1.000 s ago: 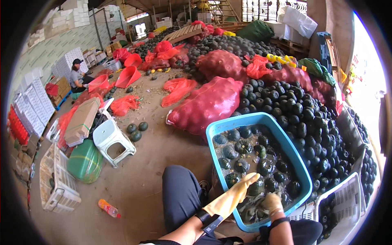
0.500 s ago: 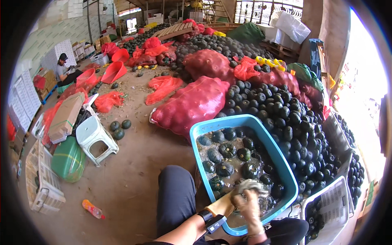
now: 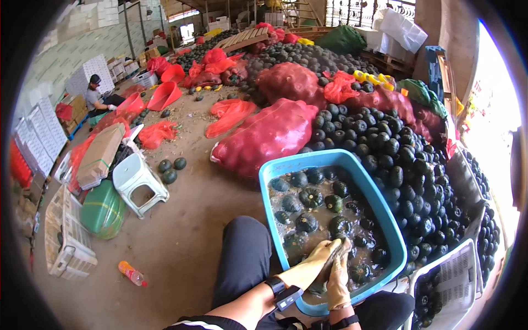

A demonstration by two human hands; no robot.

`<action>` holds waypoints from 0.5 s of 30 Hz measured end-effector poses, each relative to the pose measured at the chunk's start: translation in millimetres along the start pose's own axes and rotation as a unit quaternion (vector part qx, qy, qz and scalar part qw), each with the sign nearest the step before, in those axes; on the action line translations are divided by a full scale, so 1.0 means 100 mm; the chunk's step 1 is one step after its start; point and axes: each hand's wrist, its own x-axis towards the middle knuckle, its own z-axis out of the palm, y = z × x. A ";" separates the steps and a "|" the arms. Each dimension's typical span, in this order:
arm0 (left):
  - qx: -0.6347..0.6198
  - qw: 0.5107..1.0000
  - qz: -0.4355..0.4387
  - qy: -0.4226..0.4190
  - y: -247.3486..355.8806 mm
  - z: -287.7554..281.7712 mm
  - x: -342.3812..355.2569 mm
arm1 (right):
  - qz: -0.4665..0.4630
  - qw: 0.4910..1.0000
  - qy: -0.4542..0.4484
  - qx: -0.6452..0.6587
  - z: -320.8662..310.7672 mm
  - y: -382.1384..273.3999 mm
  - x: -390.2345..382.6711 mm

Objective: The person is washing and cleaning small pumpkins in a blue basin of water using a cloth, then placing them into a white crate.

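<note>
Both my hands wear pale yellowish gloves and meet over the near part of a blue plastic tub. My left hand reaches in from the lower left with its fingers closed. Beside it, my right hand points up and away, its fingers closed against the left ones. A small greyish thing shows at the fingertips, but its kind is unclear. Murky water fills the tub, with several dark green squashes floating in it around my hands.
To the right lies a large heap of dark green squashes, with a white crate of more near my right knee. Behind the tub is a full red mesh sack. At left stand a white stool, a bottle and a distant seated person.
My hands have come closer together and lower toward the water. The blurred grey thing between them shows much less now. The whole view has shifted slightly.
</note>
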 end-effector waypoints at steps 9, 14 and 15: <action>0.155 0.985 0.036 0.071 0.00 0.10 0.18 | 0.120 0.910 -0.146 0.369 -0.34 -0.40 0.47; 0.245 0.965 0.034 0.087 0.09 0.11 0.11 | 0.205 0.862 -0.186 0.425 -0.28 -0.59 0.28; 0.249 0.963 0.041 0.097 0.10 0.12 0.13 | 0.273 0.837 -0.153 0.448 -0.39 -0.61 0.30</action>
